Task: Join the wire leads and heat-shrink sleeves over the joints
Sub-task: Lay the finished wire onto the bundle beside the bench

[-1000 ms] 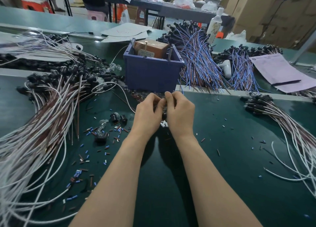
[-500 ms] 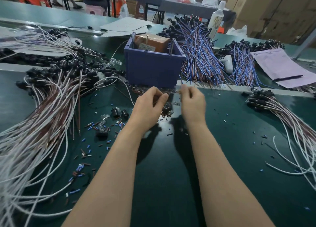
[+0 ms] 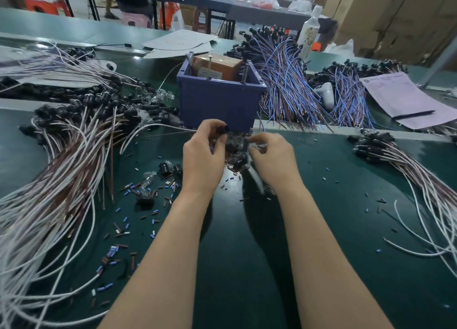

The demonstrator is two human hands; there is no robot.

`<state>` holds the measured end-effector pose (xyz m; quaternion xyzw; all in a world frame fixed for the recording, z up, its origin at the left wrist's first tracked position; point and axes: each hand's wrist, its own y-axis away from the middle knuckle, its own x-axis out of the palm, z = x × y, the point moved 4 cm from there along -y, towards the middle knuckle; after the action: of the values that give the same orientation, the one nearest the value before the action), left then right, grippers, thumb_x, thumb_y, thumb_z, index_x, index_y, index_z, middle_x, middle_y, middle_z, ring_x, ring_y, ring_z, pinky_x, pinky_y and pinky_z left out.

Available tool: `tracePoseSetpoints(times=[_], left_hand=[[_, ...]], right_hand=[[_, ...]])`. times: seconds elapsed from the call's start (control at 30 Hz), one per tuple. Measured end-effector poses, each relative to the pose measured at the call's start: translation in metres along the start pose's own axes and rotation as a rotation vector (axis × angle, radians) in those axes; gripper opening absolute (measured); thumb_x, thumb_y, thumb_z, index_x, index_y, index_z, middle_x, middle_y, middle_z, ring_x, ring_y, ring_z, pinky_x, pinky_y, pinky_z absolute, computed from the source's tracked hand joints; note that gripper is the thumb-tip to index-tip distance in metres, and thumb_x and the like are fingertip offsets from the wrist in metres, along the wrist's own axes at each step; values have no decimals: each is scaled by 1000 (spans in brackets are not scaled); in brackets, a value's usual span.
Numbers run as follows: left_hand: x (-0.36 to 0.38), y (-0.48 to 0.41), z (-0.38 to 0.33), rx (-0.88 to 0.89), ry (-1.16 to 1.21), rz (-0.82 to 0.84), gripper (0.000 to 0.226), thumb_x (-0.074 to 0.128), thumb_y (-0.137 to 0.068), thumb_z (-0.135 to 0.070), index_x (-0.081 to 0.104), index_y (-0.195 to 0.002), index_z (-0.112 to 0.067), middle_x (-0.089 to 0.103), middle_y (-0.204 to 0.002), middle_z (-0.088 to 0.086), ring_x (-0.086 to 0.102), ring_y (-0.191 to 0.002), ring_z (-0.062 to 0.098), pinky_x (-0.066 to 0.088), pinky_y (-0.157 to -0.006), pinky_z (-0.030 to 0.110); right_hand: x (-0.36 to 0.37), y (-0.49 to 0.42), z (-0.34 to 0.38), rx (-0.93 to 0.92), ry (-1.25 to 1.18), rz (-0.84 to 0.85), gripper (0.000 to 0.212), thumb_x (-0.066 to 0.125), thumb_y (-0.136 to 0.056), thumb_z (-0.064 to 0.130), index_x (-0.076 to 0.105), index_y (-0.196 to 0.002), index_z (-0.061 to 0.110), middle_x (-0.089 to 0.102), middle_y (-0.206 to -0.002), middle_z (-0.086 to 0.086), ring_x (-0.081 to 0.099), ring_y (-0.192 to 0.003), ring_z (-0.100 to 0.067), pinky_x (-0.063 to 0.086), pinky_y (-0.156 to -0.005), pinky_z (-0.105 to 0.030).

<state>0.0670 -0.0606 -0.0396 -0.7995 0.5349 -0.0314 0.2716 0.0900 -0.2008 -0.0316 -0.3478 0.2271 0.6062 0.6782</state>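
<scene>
My left hand (image 3: 202, 160) holds a small black cap-like part (image 3: 223, 129) between thumb and fingertips, just in front of the blue bin (image 3: 217, 103). My right hand (image 3: 272, 158) has its fingers curled, with thumb and forefinger close together at the edge of a small heap of black and clear parts (image 3: 236, 153) that lies between both hands. Blur hides whether it pinches anything. Short blue, brown and white sleeve pieces (image 3: 128, 205) are scattered on the green mat (image 3: 247, 254) to the left.
A big bundle of white and brown leads with black ends (image 3: 61, 180) fans over the left side. Blue and brown leads (image 3: 284, 86) lie behind the bin, and more white leads (image 3: 420, 175) at the right. A paper sheet with a pen (image 3: 408, 98) and a bottle (image 3: 309, 34) sit farther back.
The hands were together, then parted. Now both reach into the heap by the bin, and the left hand has lifted a black part.
</scene>
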Motion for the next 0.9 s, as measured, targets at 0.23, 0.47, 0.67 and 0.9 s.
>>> tracePoseSetpoints(times=[0.23,0.47,0.67,0.9], left_hand=[[3,0,5,-3,84,-13,19,55,-91,-2,61,-106,-13,63,-92,-17,58,-83,-13,44,-78,6],[3,0,5,-26,106,-7,20,54,-92,-1,61,-108,-10,64,-93,-12,59,-83,-10,43,-78,4],[5,-1,8,-54,95,31,21,51,-92,-1,62,-107,-12,65,-93,-9,59,-82,-7,44,-79,5],[7,-2,9,-56,32,68,27,50,-94,-2,61,-118,-8,66,-108,2,60,-96,8,40,-82,2]], right_hand=[[12,8,-6,100,208,170,22,68,-86,27,63,-102,13,64,-102,-9,58,-98,-28,46,-79,-32],[5,8,-1,37,-123,-104,6,57,-88,16,60,-91,12,64,-84,-2,61,-89,-23,44,-76,-26],[-4,3,21,-87,-690,-26,13,60,-90,3,64,-95,14,69,-84,-3,68,-78,-12,56,-76,-23],[-6,-6,39,-241,-476,-28,16,66,-87,5,71,-97,16,68,-84,8,65,-80,-3,51,-78,-14]])
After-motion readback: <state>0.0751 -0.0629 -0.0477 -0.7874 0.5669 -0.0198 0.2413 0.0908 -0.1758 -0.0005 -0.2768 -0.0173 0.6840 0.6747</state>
